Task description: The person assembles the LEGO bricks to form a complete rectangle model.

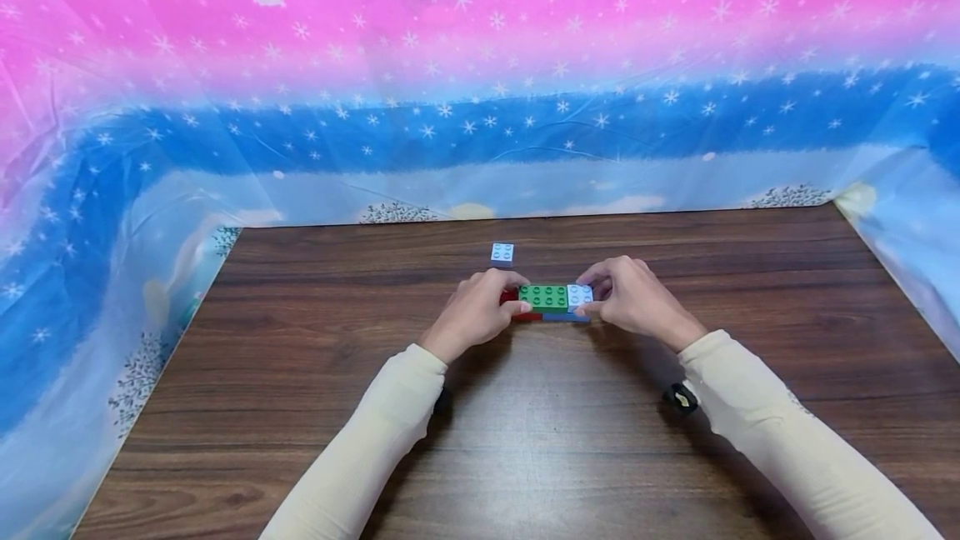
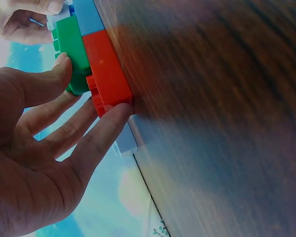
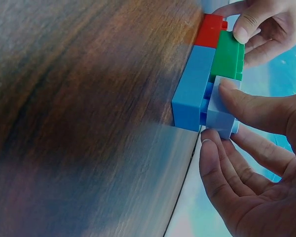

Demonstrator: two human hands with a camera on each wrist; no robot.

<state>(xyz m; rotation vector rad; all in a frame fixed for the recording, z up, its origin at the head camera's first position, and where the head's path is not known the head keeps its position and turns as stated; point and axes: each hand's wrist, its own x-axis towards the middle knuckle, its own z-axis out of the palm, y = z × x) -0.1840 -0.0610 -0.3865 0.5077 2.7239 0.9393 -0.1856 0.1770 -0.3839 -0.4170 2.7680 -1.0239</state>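
Note:
A long green brick (image 1: 543, 298) lies across the top of a red brick (image 2: 108, 66) and a blue brick (image 3: 192, 89) that sit end to end on the table. My left hand (image 1: 480, 311) pinches the green brick between thumb and fingers, with one fingertip at the red brick's end in the left wrist view. With its thumb and fingers, my right hand (image 1: 637, 298) grips a small pale blue brick (image 3: 222, 108) beside the green one. Below this pale brick, studs of the blue brick show in a gap.
Behind the left hand, a second small pale blue brick (image 1: 502, 253) lies on the brown wood-grain table (image 1: 555, 432). A pink and blue snowflake cloth (image 1: 480, 107) hangs along the table's back and side edges.

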